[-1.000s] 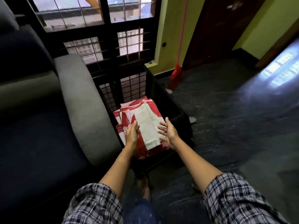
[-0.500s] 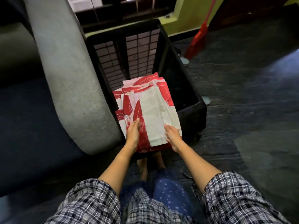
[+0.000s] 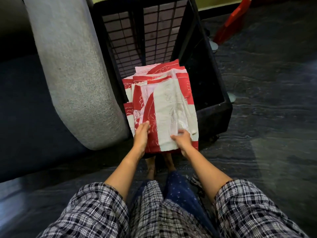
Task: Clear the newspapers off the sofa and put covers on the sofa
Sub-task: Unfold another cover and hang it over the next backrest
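One floor (image 3: 274, 100): dark, streaked and a little glossy, running under everything.
Sofa (image 3: 73, 74): on the left. Its pale grey arm curves down toward the person, with the darker seat beyond it.
Crate (image 3: 214, 114): black, standing just beside the sofa arm, with a wire grid for its far wall and solid dark sides.
Sleeves (image 3: 248, 203): dark plaid on both arms, which are bare from the elbow down as the person leans over the crate.
Covers (image 3: 163, 100): a folded red-and-white stack of patterned cloth, several layers deep, in the crate's left half close to the sofa arm. Its near end juts past the crate's front rim toward the person (from where I stand I cannot tell whether the stack rests on something or is carried).
Broom (image 3: 231, 21): red, only partly in view, on the floor at the far right past the crate.
Feet (image 3: 151, 167): bare, showing just below the near edge of the covers.
Left hand (image 3: 141, 136): grips the near left corner of the covers, with one digit lying on top of the red cloth and the rest hidden at the edge.
Right hand (image 3: 182, 140): grips the near edge further right, thumb on the white panel and fingers curled over it.
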Motion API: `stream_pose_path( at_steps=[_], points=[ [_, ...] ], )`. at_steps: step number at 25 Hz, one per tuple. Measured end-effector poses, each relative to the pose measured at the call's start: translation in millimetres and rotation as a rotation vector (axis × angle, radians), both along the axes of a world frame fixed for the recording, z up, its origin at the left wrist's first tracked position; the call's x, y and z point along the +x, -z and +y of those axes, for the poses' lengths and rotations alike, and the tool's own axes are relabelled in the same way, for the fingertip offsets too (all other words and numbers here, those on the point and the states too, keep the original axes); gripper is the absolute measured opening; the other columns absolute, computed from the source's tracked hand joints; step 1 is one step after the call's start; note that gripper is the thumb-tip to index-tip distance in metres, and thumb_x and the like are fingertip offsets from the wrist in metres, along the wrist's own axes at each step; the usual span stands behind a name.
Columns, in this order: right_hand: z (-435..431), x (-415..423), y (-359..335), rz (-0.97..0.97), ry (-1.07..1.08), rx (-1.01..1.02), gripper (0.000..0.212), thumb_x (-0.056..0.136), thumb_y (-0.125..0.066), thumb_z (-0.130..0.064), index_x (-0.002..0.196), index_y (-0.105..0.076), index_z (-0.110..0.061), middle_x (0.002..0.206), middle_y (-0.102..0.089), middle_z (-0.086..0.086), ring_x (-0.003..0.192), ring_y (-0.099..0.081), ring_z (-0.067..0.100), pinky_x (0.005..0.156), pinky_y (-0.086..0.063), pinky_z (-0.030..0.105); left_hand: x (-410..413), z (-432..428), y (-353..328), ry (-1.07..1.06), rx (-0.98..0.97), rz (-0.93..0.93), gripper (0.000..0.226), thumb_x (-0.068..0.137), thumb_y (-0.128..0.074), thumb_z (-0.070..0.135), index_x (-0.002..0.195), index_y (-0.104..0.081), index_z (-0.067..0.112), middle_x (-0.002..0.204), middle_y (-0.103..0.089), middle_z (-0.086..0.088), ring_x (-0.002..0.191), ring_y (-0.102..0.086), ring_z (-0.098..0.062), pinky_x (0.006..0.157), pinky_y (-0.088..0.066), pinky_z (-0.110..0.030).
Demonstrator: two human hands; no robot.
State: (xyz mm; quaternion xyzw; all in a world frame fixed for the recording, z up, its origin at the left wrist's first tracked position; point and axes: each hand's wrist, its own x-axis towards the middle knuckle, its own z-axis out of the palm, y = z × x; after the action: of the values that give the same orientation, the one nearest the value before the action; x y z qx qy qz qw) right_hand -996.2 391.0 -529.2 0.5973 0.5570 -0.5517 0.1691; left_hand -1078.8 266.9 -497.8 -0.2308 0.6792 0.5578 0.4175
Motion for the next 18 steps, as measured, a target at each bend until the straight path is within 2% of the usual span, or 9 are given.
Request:
stream_pose_path(
  at_steps=[2, 4, 6, 8, 10, 12, 14, 16, 18],
  points=[
    [4, -7, -10, 0.039, 0.052, -0.095, 0.016, 0.08, -0.066, -0.001, 0.094, -0.06, -0.005, 0.102, -0.064, 0.012, 0.087, -0.06, 0.02, 0.062, -0.05, 0.021, 3, 4, 1, 0.108, -0.029, 0.031, 0.032, 0.095, -0.048, 0.028, 0.122, -0.052, 0.012, 0.129, -0.055, -0.007, 0.117, -0.05, -0.019, 0.097, -0.038, -0.028],
    [7, -16, -21, 0.127, 0.139, -0.246, 0.011, 0.08, -0.065, 0.001, 0.08, -0.058, -0.007, 0.09, -0.066, 0.012, 0.075, -0.063, 0.019, 0.059, -0.052, 0.023, 8, 6, -2, 0.233, -0.016, 0.078, 0.043, 0.091, -0.057, 0.026, 0.129, -0.049, 0.009, 0.132, -0.053, -0.009, 0.122, -0.048, -0.021, 0.099, -0.039, -0.028],
    [10, -27, -30, 0.245, 0.283, -0.413, 0.012, 0.08, -0.063, 0.004, 0.083, -0.058, -0.006, 0.086, -0.065, 0.016, 0.067, -0.063, 0.02, 0.06, -0.054, 0.029, 14, 6, -7, 0.346, 0.023, 0.12, 0.057, 0.081, -0.069, 0.032, 0.13, -0.049, 0.013, 0.132, -0.052, -0.005, 0.123, -0.048, -0.018, 0.101, -0.038, -0.027],
    [13, -38, -40, 0.347, 0.362, -0.513, 0.012, 0.084, -0.059, 0.005, 0.091, -0.058, -0.004, 0.088, -0.064, 0.018, 0.065, -0.066, 0.021, 0.057, -0.056, 0.028, 17, 4, -11, 0.47, -0.024, 0.257, 0.07, 0.071, -0.078, 0.035, 0.132, -0.048, 0.018, 0.128, -0.053, 0.002, 0.118, -0.048, -0.012, 0.1, -0.038, -0.027],
    [15, -45, -52, 0.434, 0.382, -0.568, 0.011, 0.089, -0.051, 0.006, 0.096, -0.056, 0.0, 0.09, -0.064, 0.017, 0.07, -0.068, 0.021, 0.063, -0.058, 0.03, 12, 4, -17, 0.419, -0.142, 0.452, 0.049, 0.078, -0.07, 0.015, 0.124, -0.055, 0.017, 0.12, -0.061, -0.001, 0.113, -0.055, -0.017, 0.096, -0.042, -0.028],
    [15, -50, -62, 0.432, 0.26, -0.444, 0.012, 0.09, -0.049, 0.006, 0.094, -0.055, -0.003, 0.09, -0.063, 0.015, 0.078, -0.065, 0.023, 0.07, -0.056, 0.032, 2, 5, -29, 0.33, -0.26, 0.558, 0.037, 0.08, -0.055, -0.003, 0.111, -0.063, 0.016, 0.109, -0.067, -0.004, 0.105, -0.06, -0.023, 0.09, -0.046, -0.033],
    [17, -52, -64, 0.36, -0.075, -0.053, 0.019, 0.086, -0.049, 0.009, 0.091, -0.054, -0.008, 0.096, -0.058, 0.013, 0.088, -0.06, 0.025, 0.076, -0.052, 0.031, -4, 4, -41, 0.319, -0.287, 0.579, 0.038, 0.08, -0.05, -0.006, 0.107, -0.065, 0.015, 0.106, -0.068, -0.006, 0.102, -0.06, -0.025, 0.089, -0.048, -0.036],
    [20, -57, -71, 0.376, -0.42, 0.274, 0.027, 0.082, -0.056, 0.004, 0.105, -0.051, -0.009, 0.109, -0.045, 0.008, 0.098, -0.05, 0.02, 0.084, -0.042, 0.025, -6, 0, -51, 0.312, -0.285, 0.614, 0.037, 0.081, -0.049, -0.006, 0.107, -0.064, 0.015, 0.106, -0.068, -0.008, 0.101, -0.06, -0.025, 0.088, -0.048, -0.035],
    [18, -66, -81, 0.513, -0.752, 0.443, 0.042, 0.079, -0.067, -0.011, 0.118, -0.051, -0.013, 0.119, -0.038, 0.007, 0.108, -0.039, 0.016, 0.094, -0.034, 0.027, -9, -5, -66, 0.252, -0.282, 0.681, 0.037, 0.081, -0.049, -0.008, 0.108, -0.064, 0.011, 0.105, -0.067, -0.01, 0.102, -0.061, -0.025, 0.086, -0.045, -0.029]
  ],
)
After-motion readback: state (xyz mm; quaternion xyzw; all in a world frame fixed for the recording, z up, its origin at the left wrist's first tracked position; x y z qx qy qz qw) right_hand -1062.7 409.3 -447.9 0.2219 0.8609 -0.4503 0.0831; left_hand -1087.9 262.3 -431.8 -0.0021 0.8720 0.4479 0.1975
